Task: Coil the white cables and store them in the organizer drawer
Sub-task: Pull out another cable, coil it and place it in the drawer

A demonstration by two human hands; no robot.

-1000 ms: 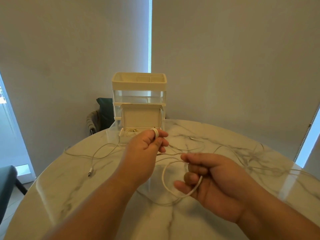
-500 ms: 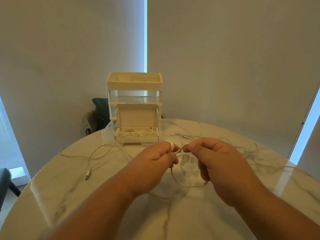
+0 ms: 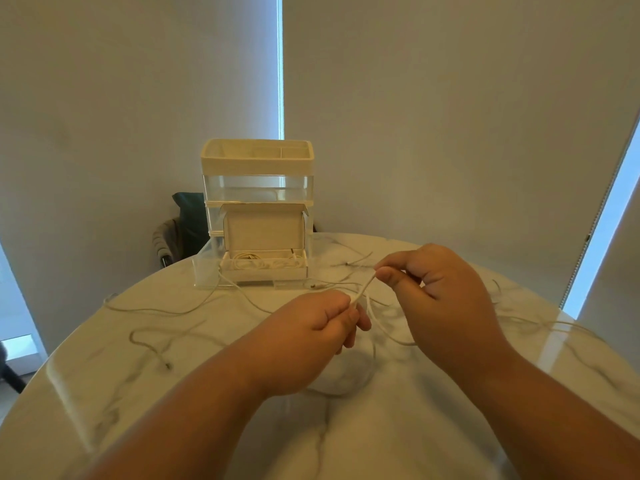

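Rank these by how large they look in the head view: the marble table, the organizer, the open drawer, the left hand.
1. marble table
2. organizer
3. left hand and open drawer: unsure, since the hand sits much nearer the camera.

Two bare forearms enter from the bottom edge of the frame, one from the lower left and one from the lower right, and both narrow toward the wrists near the middle of the picture. No sleeve covers either arm as far as the frame shows them. The left hand (image 3: 313,329) sits just left of centre, its back broad and rounded, with short fingers and knuckles that show as soft ridges. The right hand (image 3: 440,289) sits right of centre and a little higher, with a thick thumb whose short, pale nail faces the camera. Both wrists and all visible fingers are plain and unadorned.
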